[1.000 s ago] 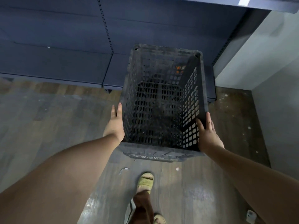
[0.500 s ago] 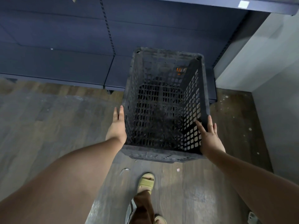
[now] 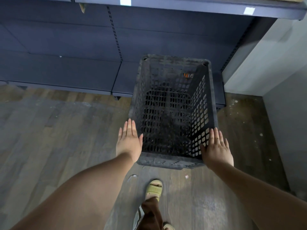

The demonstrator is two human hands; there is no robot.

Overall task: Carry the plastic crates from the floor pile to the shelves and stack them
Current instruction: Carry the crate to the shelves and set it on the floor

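Carrying: left hand [image 3: 128, 141] and right hand [image 3: 216, 147], fingers straight, press the black perforated plastic crate [image 3: 166, 113]; next, likely lower it onto the blue metal shelf [image 3: 66, 75].

- Both bare forearms are stretched forward and down.
- The left hand [image 3: 128, 142] is held flat, fingers straight.
- The right hand [image 3: 216, 149] is held flat, fingers slightly spread.
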